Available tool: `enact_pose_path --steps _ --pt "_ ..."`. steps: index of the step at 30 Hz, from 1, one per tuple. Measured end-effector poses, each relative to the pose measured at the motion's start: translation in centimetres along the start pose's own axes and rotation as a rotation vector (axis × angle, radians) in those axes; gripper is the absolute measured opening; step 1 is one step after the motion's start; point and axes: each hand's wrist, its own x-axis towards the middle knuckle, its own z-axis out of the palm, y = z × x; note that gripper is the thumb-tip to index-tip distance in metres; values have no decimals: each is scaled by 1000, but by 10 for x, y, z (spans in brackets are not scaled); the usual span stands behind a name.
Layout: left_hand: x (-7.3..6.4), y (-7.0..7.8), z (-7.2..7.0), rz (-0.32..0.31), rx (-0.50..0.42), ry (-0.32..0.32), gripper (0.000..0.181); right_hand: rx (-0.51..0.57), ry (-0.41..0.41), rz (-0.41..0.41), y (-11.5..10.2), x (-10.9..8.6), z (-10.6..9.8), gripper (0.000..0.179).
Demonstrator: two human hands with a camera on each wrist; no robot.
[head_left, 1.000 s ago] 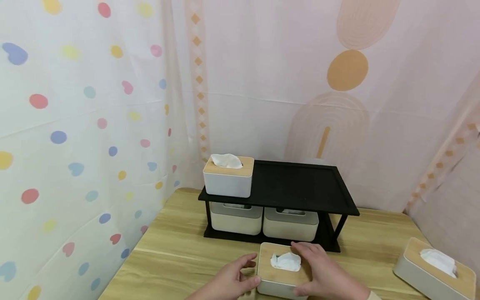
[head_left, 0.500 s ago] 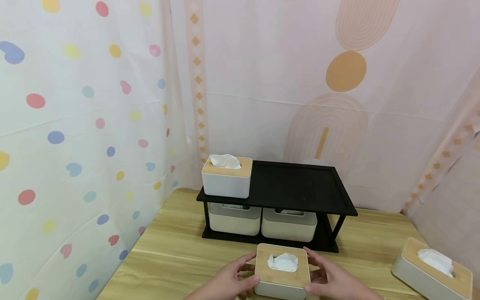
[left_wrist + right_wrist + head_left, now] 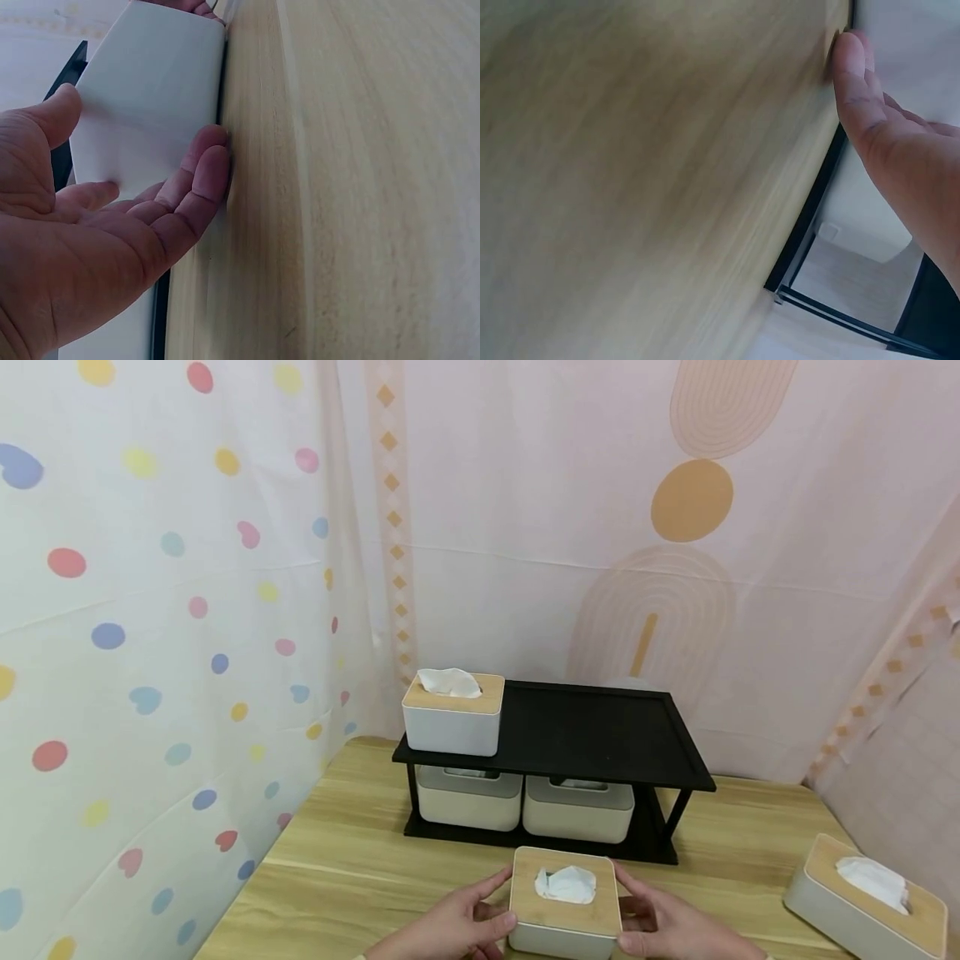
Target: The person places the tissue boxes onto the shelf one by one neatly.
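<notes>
A pale tissue box (image 3: 536, 906) with a wooden lid and a white tissue poking out sits on the table in front of the black two-tier rack (image 3: 592, 727). My left hand (image 3: 461, 927) holds its left side, thumb near the front corner and index finger further back. On the opposite side my right hand (image 3: 667, 927) grips it the same way. The left wrist view shows the box's smooth white wall (image 3: 150, 82) against my fingers, the lower ones close to the tabletop. In the right wrist view my fingers hide part of the box.
On the rack's top, at the left, stands another wooden-lidded tissue box (image 3: 453, 727). Two grey-lidded boxes, a left one (image 3: 468, 806) and a right one (image 3: 577, 818), fill part of its lower tier. A further tissue box (image 3: 862, 902) lies angled at the table's right.
My right hand has shifted from over the lid's right edge to the box's right side. My left hand has stayed on the left side. The box has barely moved.
</notes>
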Motion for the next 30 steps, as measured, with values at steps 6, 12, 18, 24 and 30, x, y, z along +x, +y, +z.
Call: enact_pose_path --steps 6,12,18,24,30 --pt "0 1 -1 -6 19 10 82 -68 30 -13 1 4 1 96" --pt "3 -1 0 -41 -3 42 79 9 87 76 2 9 7 95" --pt "5 -2 2 -48 -61 48 80 169 97 88 5 11 10 91" --pt "6 -3 1 -48 -71 50 81 315 106 106 6 11 11 88" --pt "4 -2 1 -56 -57 55 80 402 97 101 8 10 13 89"
